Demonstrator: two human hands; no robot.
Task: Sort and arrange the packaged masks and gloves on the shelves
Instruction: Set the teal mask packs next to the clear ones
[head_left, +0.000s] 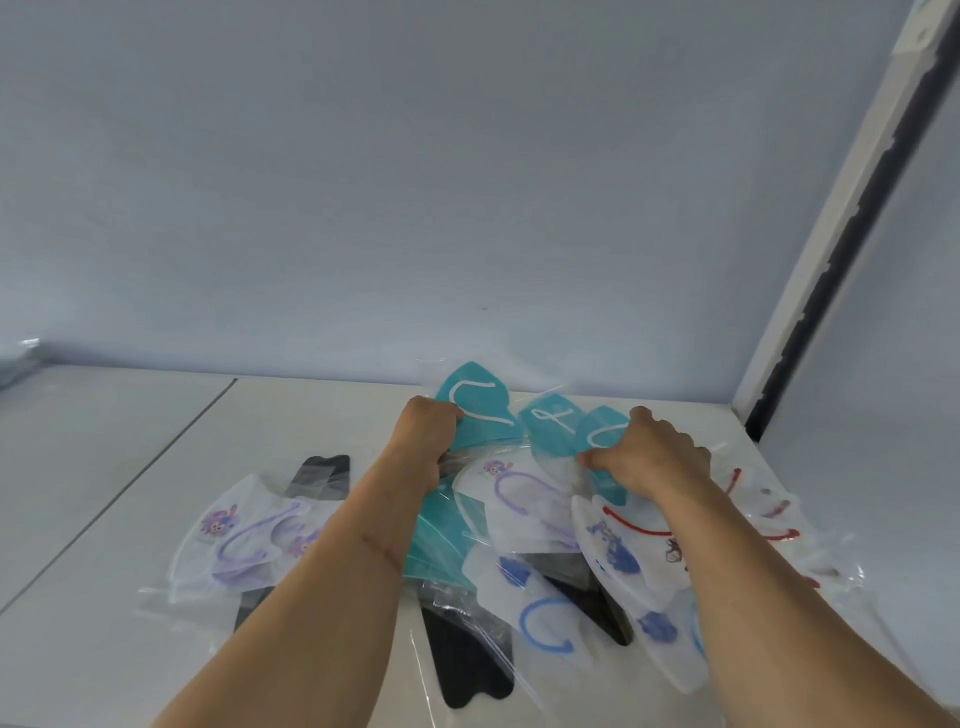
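Several packaged masks lie heaped on the white shelf (130, 467), spreading out from the teal masks (475, 410) at the back wall; the left hand (423, 441) grips the teal pile's left edge; the right hand (657, 457) pinches its right side, apparently the wrapper; black masks (467, 665) lie nearer the camera; purple-looped white masks (239, 540) lie to the left.

Teal masks (474, 410), white loops, far centre. White mask (234, 540), purple loops and cartoon print, near left. White masks (540, 597), blue prints and loops, near centre. White mask (639, 535), red loop, right. Black masks (467, 665), near. White shelf (104, 467).
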